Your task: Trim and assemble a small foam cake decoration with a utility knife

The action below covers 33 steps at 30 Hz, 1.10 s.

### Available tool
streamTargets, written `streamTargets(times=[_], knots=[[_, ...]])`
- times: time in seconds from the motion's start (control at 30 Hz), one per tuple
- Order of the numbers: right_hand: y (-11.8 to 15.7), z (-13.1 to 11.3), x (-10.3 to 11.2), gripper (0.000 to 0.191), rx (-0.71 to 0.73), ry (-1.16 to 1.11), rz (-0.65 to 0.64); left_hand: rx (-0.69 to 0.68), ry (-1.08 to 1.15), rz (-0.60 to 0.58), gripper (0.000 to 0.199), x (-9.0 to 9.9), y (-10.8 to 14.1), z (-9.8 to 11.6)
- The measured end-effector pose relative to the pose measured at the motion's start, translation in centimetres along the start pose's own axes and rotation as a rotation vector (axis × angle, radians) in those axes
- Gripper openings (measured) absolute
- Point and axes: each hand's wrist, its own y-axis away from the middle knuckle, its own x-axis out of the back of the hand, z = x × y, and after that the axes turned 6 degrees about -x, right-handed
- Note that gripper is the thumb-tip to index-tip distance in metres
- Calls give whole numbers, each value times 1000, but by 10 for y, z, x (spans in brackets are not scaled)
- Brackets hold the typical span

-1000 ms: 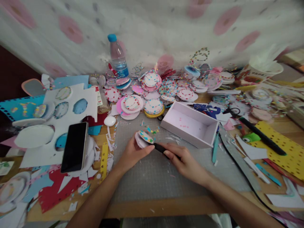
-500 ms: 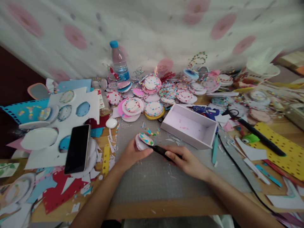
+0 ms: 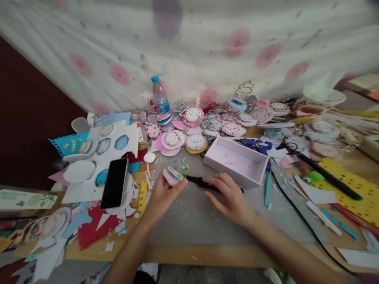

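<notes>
Head view: 2 bare hands, worktable, paper craft stock. Left hand (image 3: 161, 197): a small layered paper disc (image 3: 171, 176) is pinched between thumb and fingers, tilted, and held above the grey cutting mat (image 3: 192, 228); coloured pieces are borne along its upper edge. Right hand (image 3: 227, 199): fingers are spread, thumb apart, over a black-handled tool (image 3: 195, 180), which is pointed toward the disc; whether the handle is touched by the fingertips cannot be told.

Beyond the disc, small coloured bits (image 3: 183, 165) are scattered on the mat. Behind the right hand, a white open box (image 3: 244, 169) is placed, with pink bits seen inside; a teal tool (image 3: 268, 187) is laid just beside it. A blue glue gun (image 3: 256, 145) is set behind the box.

Left side: a dark-screened phone (image 3: 115, 183) is rested on paper pieces; a yellow strip (image 3: 143, 195) is laid nearer the mat. Rear: decorated paper discs (image 3: 195, 142) are massed, and a blue-capped bottle (image 3: 160, 96) is stood upright behind them.
</notes>
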Motion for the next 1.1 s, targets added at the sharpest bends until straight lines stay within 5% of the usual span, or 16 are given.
streamTargets(times=[0.23, 0.43, 0.6, 0.77, 0.97, 1.1], knots=[[8, -13, 5, 37, 174, -75, -93, 25, -33, -152, 41, -49, 48, 0], [7, -13, 11, 43, 235, -80, -167, 4, -94, -139, 47, -47, 70, -3], [10, -15, 7, 42, 310, -9, -150, -139, -130, -133, 56, -46, 76, -11], [16, -12, 3, 39, 363, 17, -74, -133, -108, -139, 51, -51, 79, -15], [14, -10, 4, 26, 164, -187, -5, -111, -87, -192, 44, -52, 82, -12], [11, -14, 3, 25, 2, -334, -56, -44, -106, -101, 56, -44, 76, -12]])
